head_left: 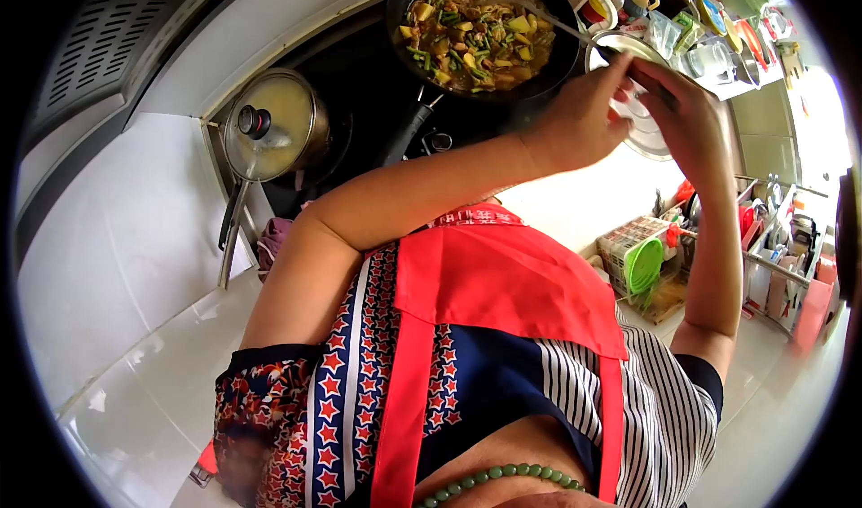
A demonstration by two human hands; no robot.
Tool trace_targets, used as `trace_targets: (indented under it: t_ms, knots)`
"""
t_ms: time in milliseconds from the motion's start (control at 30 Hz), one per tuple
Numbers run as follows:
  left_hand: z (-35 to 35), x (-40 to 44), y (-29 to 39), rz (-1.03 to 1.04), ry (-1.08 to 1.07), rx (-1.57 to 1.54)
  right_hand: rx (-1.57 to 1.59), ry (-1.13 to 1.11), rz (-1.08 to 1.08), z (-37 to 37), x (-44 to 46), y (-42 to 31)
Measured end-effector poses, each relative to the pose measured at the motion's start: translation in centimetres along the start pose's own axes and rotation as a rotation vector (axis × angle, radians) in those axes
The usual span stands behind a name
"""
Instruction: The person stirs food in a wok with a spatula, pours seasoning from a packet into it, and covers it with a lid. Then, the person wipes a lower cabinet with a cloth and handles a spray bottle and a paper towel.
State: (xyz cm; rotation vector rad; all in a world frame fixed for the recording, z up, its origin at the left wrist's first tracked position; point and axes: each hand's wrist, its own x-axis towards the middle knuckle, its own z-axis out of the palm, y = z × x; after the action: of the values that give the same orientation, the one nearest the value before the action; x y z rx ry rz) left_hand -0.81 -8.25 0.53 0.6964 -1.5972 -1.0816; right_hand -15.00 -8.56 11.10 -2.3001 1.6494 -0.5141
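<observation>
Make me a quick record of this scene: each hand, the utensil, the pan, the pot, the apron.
Right hand: holding the utensil
Left hand: beside the right hand; contact with the utensil unclear
Utensil: metal end reaching over the pan
Pan: uncovered, containing chunky food
Pot: lidded, left of pan
Apron: red

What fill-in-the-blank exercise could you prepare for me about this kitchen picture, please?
1. Of the lidded pot and the pan, the utensil reaches into the ____.
2. In the picture, the lidded pot stands to the pan's ____.
3. The person's apron is mainly ____.
4. The bead necklace is ____.
Missing words: pan; left; red; green.
</observation>
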Motion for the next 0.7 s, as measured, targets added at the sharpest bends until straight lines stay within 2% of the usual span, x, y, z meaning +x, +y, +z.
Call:
trace_targets:
  t_ms: [133,200,233,300,467,700]
  knots:
    - [-1.6,0.7,-4.0,-0.104,0.032,0.156,-0.159,0.021,-0.07,6.1,2.4,3.4]
    - [-1.6,-0.4,-4.5,-0.238,-0.007,0.146,-0.159,-0.013,-0.149,7.5,1.9,3.4]
    - [-1.4,-1.0,-4.8,-0.305,-0.025,0.142,-0.15,-0.086,-0.065,7.4,1.1,3.2]
    - [-1.0,-2.8,-4.3,-0.245,-0.047,0.12,-0.08,-0.062,-0.093,7.5,-0.9,3.5]
    - [-0.9,-5.0,-2.3,-0.132,-0.195,0.132,0.042,-0.101,0.027,5.4,-5.3,2.2]
    - [-1.8,-5.0,1.4,-0.109,-0.319,0.052,0.338,-0.09,0.189,2.9,-8.1,0.2]
